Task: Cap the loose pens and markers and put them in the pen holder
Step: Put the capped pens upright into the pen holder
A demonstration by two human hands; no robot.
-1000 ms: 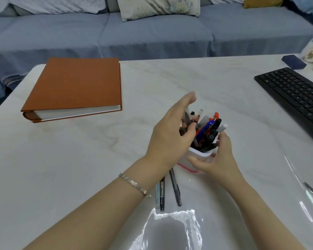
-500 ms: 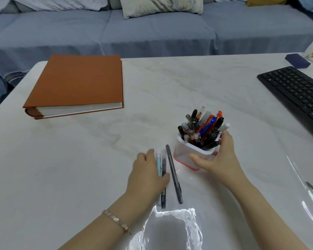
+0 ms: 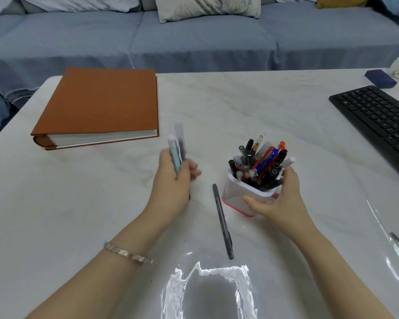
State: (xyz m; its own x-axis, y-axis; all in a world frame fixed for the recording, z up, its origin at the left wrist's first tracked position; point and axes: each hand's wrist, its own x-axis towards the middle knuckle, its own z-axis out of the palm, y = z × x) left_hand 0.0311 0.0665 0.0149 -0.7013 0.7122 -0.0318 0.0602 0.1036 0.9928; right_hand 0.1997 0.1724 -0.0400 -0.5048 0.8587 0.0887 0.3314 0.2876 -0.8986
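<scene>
table [image 3: 251, 107] | left grip [image 3: 174, 180] clutches 2 pens [image 3: 177, 148] | right grip [image 3: 283, 199] wraps holder [image 3: 235, 196] | 1 loose pen [image 3: 222, 221]

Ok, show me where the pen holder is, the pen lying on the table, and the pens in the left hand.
pen holder [image 3: 234, 192]: head view, its white front wall.
pen on the table [image 3: 221, 217]: head view, middle of its dark barrel.
pens in the left hand [image 3: 177, 146]: head view, blurred barrels above the fingers.

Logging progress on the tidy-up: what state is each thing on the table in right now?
Left hand: lifted, grip closed on two pens.
Right hand: grip on the pen holder.
Pen holder: upright, crowded with pens.
Grey pen: lying loose on the table, capped.
Album: closed, flat.
Keyboard: lying flat, untouched.
</scene>
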